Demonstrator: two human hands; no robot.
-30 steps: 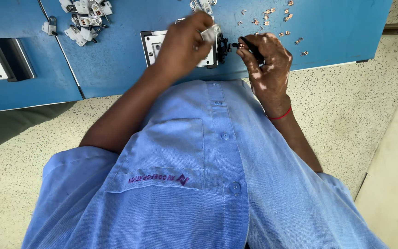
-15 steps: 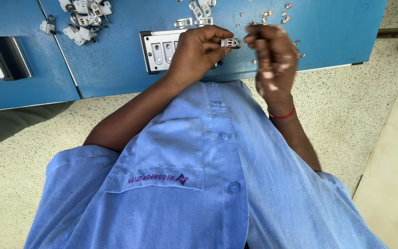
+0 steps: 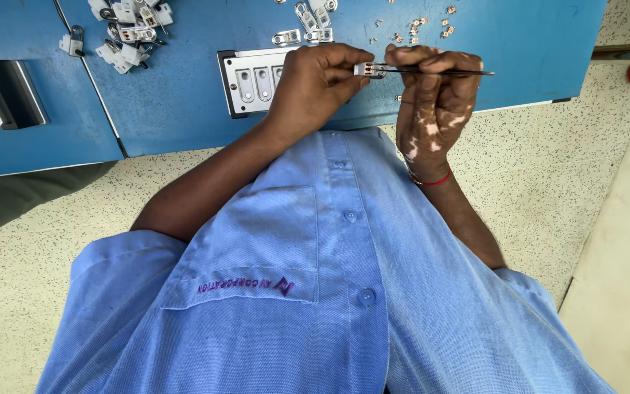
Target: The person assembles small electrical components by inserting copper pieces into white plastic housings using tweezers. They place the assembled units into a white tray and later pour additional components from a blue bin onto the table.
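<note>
While the left hand pinches a small white switch part between thumb and fingertips, the right hand is curled tight round a thin dark tool, its tip meeting the part just past the left fingertips. Both hands grasping, neither loose. The part sits in the air between the two hands, above the near edge of the blue bench, copper bits showing on its face.

Handling, as a guess: light, rigid plastic, tiny, probably easy to drop or twist; small metal contacts look bendable. Best held by the plastic sides, as the left fingers do, clear of the copper.

Behind the left knuckles lies a grey switch plate. Beyond the fingers, loose white parts to the far left and scattered copper pieces above the right hand. Red wrist thread on the right.
</note>
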